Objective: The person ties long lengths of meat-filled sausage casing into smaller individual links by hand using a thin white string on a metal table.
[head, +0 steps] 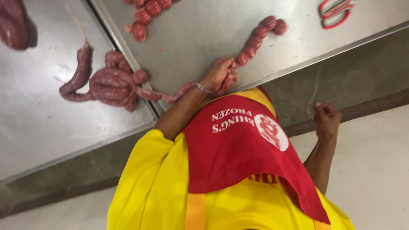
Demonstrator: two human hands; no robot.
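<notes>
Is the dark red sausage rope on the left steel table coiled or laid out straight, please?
Coiled: the dark red sausage rope lies bunched in overlapping loops on the steel table, one end trailing toward the left hand.

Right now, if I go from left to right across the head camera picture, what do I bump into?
dark meat lump → coiled sausage → left hand → string of sausage links → right hand
</notes>
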